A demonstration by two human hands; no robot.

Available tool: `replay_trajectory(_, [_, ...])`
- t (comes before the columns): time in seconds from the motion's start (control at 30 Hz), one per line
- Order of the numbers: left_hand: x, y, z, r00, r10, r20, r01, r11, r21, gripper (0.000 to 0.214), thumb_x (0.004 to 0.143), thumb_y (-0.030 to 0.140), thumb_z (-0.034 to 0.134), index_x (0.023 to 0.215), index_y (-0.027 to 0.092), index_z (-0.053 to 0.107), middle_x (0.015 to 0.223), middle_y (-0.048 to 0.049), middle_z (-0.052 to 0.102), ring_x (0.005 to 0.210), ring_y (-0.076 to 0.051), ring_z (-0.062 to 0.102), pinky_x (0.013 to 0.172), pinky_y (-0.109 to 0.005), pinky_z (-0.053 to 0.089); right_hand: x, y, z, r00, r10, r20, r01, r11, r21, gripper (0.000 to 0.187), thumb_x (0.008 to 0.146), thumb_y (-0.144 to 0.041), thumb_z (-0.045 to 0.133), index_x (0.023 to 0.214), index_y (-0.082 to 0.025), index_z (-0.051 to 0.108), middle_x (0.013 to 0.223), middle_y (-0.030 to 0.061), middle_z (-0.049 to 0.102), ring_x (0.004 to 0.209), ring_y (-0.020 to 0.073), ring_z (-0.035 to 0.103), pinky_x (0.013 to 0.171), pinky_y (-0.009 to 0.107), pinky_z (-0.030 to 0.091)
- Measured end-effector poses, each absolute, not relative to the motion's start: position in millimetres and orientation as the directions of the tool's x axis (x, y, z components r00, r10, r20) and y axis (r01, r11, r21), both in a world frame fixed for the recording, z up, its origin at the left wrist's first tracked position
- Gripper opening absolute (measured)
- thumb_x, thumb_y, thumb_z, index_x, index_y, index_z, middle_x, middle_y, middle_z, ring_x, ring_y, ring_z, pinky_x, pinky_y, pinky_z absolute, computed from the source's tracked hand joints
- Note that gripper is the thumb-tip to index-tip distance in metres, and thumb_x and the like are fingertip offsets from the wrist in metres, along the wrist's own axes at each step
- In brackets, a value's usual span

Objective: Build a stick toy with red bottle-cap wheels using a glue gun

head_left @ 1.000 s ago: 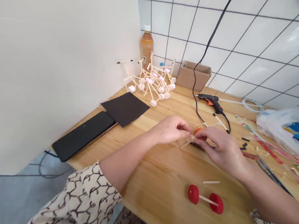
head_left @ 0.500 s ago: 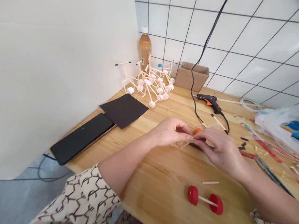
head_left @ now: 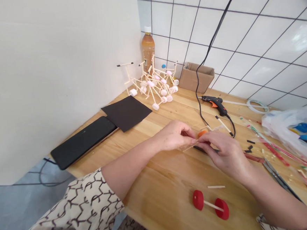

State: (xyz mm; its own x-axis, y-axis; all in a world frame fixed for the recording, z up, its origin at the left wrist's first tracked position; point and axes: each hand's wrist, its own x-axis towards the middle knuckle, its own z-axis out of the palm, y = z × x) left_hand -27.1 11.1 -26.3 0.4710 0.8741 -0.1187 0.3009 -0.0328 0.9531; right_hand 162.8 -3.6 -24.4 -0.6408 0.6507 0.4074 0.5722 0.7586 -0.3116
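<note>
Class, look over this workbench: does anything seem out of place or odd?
Yes: the stick-and-wheel models in the corner lie tangled in a leaning heap instead of standing apart. Coloured strips and scraps are also strewn across the right side of the wooden table.

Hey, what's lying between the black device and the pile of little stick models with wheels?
A sheet of black paper lies there, as the head view shows.

Sleeve cream, dark branching print; cap wheels red; paper sheet black; wall tiles white, black-gridded; small piece orange.
</note>
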Motion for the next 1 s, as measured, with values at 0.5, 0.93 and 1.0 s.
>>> replay_trajectory(0.5, [-36, 15, -29, 0.459, 0.857, -0.232, 0.492, -0.029, 0.870, 0.017, 0.066, 0.013, 0.067, 0.083, 0.011, 0.069, 0.077, -0.0056, 0.070, 0.070, -0.015, 0.064, 0.063, -0.023, 0.047, 164, -22, -14, -0.534, 0.844, -0.039, 0.764, 0.462, -0.450, 0.016, 0.082, -0.021, 0.049, 0.070, -0.020, 0.060, 0.061, -0.0015, 0.062, 0.054, 0.0123, 0.055, 0.053, 0.024, 0.040])
replay_trajectory(0.93, [-37, 16, -33, 0.490, 0.845, -0.213, 0.523, -0.089, 0.848, 0.026, 0.065, 0.005, 0.064, 0.091, 0.009, 0.067, 0.080, -0.0067, 0.070, 0.071, -0.014, 0.063, 0.060, -0.020, 0.046, 171, -21, -17, -0.428, 0.890, -0.158, 0.842, 0.329, -0.428, 0.025, 0.081, -0.033, 0.047, 0.064, -0.020, 0.060, 0.053, -0.0010, 0.060, 0.047, 0.0129, 0.050, 0.046, 0.024, 0.036])
replay_trajectory(1.0, [-36, 15, -33, 0.505, 0.845, -0.177, 0.505, -0.123, 0.854, 0.027, 0.067, 0.004, 0.062, 0.092, 0.009, 0.066, 0.081, -0.0062, 0.069, 0.071, -0.013, 0.063, 0.061, -0.019, 0.046, 181, -18, -16, -0.396, 0.907, -0.145, 0.867, 0.317, -0.385, 0.025, 0.081, -0.035, 0.047, 0.065, -0.020, 0.061, 0.054, -0.0003, 0.061, 0.048, 0.0139, 0.052, 0.047, 0.025, 0.038])
